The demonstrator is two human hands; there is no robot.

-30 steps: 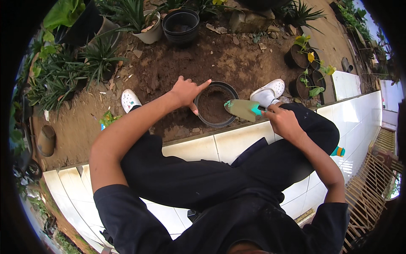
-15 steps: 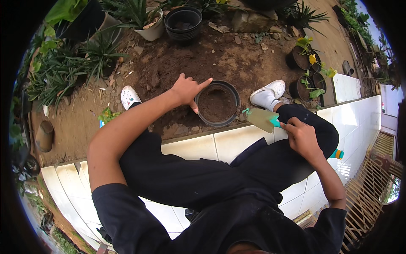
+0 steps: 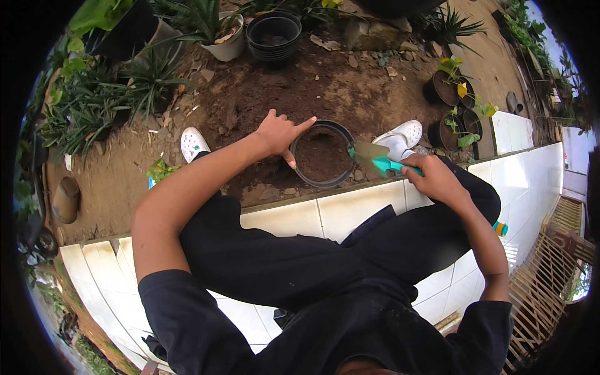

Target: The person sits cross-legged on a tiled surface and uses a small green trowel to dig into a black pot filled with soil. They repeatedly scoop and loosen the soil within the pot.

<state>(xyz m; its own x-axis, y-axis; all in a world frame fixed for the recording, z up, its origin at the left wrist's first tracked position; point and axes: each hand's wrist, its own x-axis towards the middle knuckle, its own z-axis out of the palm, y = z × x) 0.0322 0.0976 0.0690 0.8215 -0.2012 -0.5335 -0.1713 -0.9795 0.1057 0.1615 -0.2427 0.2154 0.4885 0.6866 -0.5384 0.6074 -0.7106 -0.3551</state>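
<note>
A black round pot (image 3: 299, 169) filled with brown soil stands on the ground between my feet. My left hand (image 3: 279, 134) rests on the pot's left rim, fingers spread, thumb against its side. My right hand (image 3: 434, 177) grips the teal handle of a small garden trowel (image 3: 374, 156). The trowel's greenish blade lies over the pot's right rim. I sit on a white tiled ledge (image 3: 340, 212) with my legs in black trousers and white shoes (image 3: 400, 135) on the dirt.
A stack of empty black pots (image 3: 273, 36) and a white pot with a spiky plant (image 3: 226, 39) stand at the back. Small potted seedlings (image 3: 454, 94) sit at the right. Leafy plants (image 3: 106, 87) fill the left. Loose dark soil (image 3: 262, 87) lies behind the pot.
My right hand brought the trowel back left from beside the shoe until its blade reached the pot's right rim. My left hand stayed on the pot's rim.
</note>
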